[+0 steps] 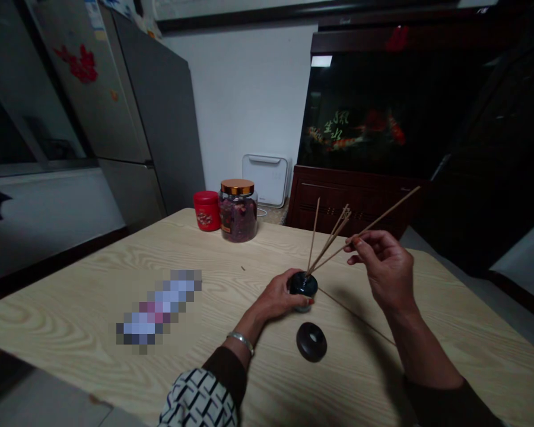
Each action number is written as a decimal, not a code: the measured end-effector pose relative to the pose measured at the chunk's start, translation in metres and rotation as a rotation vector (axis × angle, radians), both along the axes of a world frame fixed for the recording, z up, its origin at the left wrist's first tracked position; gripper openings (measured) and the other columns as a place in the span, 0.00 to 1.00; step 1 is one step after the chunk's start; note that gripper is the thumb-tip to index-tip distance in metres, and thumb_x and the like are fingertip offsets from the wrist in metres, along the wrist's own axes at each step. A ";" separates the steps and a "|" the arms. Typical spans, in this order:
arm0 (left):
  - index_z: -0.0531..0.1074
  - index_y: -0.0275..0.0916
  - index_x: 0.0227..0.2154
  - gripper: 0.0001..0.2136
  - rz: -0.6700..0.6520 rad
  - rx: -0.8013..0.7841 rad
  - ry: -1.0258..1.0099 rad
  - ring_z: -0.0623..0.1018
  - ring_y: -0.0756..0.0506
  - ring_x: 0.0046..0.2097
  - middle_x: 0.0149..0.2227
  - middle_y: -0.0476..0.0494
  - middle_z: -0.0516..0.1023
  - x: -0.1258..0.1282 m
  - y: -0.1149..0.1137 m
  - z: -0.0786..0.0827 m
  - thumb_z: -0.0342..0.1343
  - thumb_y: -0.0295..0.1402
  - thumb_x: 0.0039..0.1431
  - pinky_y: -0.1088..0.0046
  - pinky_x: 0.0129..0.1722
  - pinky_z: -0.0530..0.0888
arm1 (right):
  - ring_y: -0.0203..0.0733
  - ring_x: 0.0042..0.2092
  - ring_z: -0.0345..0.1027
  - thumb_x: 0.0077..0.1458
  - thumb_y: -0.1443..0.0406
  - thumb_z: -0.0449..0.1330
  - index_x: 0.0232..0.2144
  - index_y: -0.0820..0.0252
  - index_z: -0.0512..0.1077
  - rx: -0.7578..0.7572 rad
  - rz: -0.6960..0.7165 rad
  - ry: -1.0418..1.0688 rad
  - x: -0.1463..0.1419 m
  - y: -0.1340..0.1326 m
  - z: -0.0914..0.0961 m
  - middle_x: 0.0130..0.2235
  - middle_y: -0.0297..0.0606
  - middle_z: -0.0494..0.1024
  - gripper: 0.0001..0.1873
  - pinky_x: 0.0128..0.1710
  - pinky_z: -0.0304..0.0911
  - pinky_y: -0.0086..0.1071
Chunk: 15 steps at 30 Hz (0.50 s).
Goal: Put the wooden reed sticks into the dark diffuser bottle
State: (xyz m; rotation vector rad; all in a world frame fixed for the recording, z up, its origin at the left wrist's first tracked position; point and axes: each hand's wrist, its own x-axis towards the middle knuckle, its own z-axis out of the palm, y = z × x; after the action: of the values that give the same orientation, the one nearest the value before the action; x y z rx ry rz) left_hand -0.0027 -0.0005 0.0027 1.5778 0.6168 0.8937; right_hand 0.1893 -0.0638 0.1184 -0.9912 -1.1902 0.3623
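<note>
My left hand (276,298) grips a small dark glass bottle (303,284) from the side, near the middle of the pale wood-grain table (93,296). Several thin wooden reed sticks (331,237) stand splayed from the bottle's mouth. My right hand (382,267) pinches one long reed stick (374,222) between thumb and fingers, and its lower end reaches the bottle's mouth. A further stick (356,317) lies on the table beside the bottle. Just below the bottle sits a dark round ring-shaped piece (311,342).
A red tin (207,210) and a gold-lidded glass jar of dried petals (237,212) stand at the table's far edge. A pixelated patch (158,307) hides something on the table's left. Behind stand a fridge (155,118), white appliance (266,181) and dark fish tank (374,112).
</note>
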 end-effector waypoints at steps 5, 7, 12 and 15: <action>0.72 0.35 0.50 0.29 0.013 0.024 0.003 0.75 0.44 0.45 0.44 0.41 0.77 0.000 -0.001 0.001 0.70 0.31 0.42 0.70 0.45 0.70 | 0.37 0.32 0.71 0.55 0.59 0.64 0.32 0.59 0.70 -0.099 0.047 -0.160 -0.010 0.004 -0.013 0.31 0.34 0.75 0.09 0.27 0.68 0.29; 0.72 0.35 0.50 0.29 0.013 0.024 0.005 0.75 0.45 0.44 0.44 0.41 0.77 -0.001 -0.001 0.001 0.70 0.31 0.42 0.70 0.45 0.70 | 0.36 0.31 0.69 0.57 0.59 0.62 0.32 0.59 0.70 -0.155 0.035 -0.259 -0.014 0.007 -0.021 0.31 0.34 0.75 0.09 0.27 0.65 0.29; 0.71 0.35 0.51 0.29 0.014 0.039 0.015 0.75 0.44 0.45 0.44 0.41 0.77 0.000 0.001 -0.003 0.70 0.32 0.42 0.68 0.47 0.70 | 0.38 0.33 0.69 0.59 0.59 0.58 0.33 0.59 0.71 -0.281 0.090 -0.480 -0.014 0.013 -0.034 0.32 0.35 0.75 0.09 0.32 0.63 0.31; 0.71 0.35 0.52 0.31 0.029 0.049 0.024 0.75 0.43 0.46 0.44 0.41 0.77 0.000 0.002 -0.005 0.71 0.33 0.42 0.67 0.49 0.70 | 0.38 0.33 0.69 0.59 0.58 0.57 0.33 0.59 0.71 -0.385 0.142 -0.617 0.003 0.013 -0.029 0.31 0.35 0.75 0.10 0.33 0.62 0.31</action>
State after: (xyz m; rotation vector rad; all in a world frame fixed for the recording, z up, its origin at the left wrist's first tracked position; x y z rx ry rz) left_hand -0.0028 0.0019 -0.0019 1.6292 0.6410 0.9184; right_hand 0.1922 -0.0506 0.0890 -1.4150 -1.7973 0.4221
